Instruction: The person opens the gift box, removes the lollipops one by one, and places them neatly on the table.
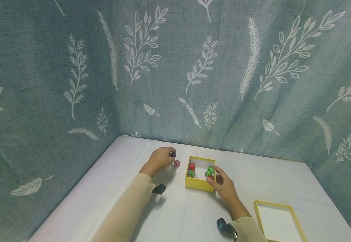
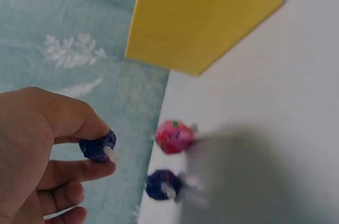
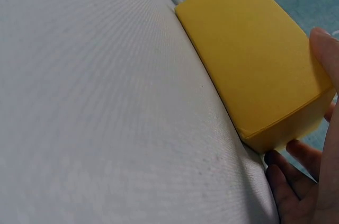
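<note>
The open yellow cardboard box (image 1: 199, 184) sits on the white table (image 1: 175, 215), its right end gripped by the outstretched right hand (image 1: 225, 189); red and green wrapped lollipops (image 1: 191, 173) already lie inside. Farther off, a pink-wrapped lollipop (image 2: 175, 136) and dark-blue lollipop (image 2: 160, 184) lie outside (both loose); the left hand (image 1: 159, 158) pinches another dark-blue one (image 2: 97, 149).

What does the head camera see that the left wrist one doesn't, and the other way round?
Head only: the inside of the yellow cardboard box with red and green wrapped candies, the right hand, and the yellow-rimmed white lid.
Left wrist only: a second dark-blue wrapped lollipop.
Both: the box, the left hand pinching one dark-blue lollipop, a pink wrapped lollipop, white table, leafy teal curtain.
</note>
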Action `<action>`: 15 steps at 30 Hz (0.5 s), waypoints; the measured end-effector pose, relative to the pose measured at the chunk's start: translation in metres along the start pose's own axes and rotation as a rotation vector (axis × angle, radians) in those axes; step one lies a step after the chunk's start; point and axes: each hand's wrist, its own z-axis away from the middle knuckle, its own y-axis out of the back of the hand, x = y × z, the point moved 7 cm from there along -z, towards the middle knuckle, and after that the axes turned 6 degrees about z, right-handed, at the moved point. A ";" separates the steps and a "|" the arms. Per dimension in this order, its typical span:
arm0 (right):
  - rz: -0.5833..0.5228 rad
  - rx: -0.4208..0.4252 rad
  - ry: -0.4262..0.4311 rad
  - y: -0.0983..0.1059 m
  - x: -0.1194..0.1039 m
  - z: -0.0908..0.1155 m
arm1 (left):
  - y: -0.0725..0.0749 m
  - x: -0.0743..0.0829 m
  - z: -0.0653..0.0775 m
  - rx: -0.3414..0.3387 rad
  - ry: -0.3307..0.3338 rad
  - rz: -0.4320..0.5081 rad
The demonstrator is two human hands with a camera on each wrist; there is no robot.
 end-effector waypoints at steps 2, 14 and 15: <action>-0.001 0.000 0.002 0.000 -0.001 0.000 | 0.002 -0.006 0.001 0.004 0.008 0.007; -0.002 -0.001 -0.003 0.000 0.001 -0.001 | 0.001 -0.038 0.008 0.010 0.062 0.028; -0.002 0.000 -0.002 0.000 0.001 -0.001 | 0.000 -0.041 0.009 0.012 0.063 0.031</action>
